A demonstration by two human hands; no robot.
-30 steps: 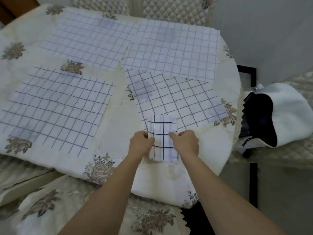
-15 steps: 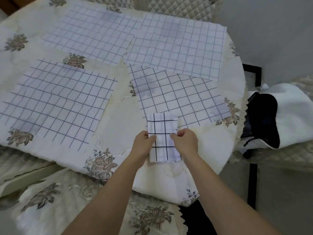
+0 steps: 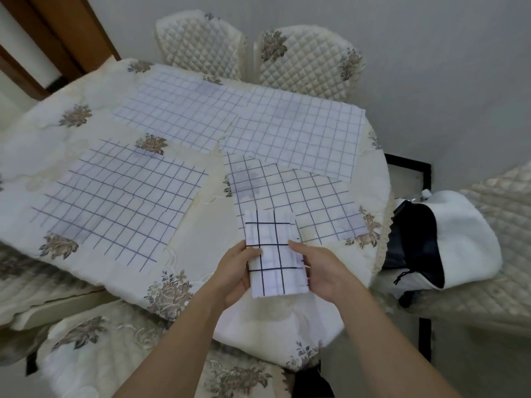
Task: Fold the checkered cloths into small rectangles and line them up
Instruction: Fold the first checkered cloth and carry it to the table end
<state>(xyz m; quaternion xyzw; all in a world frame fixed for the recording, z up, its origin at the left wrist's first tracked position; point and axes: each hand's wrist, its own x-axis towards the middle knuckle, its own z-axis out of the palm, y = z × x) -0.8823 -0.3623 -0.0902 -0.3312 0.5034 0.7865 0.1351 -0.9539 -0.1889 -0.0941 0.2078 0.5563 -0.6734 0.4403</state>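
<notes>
White cloth [image 3: 273,237] — left hand [image 3: 233,272], right hand [image 3: 321,271]

Soft, dim, even indoor light, faint shadows, no glare; wide-angle bending at edges, slight softness throughout.

Home dining room, round bench [image 3: 370,202] under floral cream tablecloth [image 3: 178,271], quilted chair covers [image 3: 307,61] behind the bench, wooden door frame [image 3: 66,33]
</notes>
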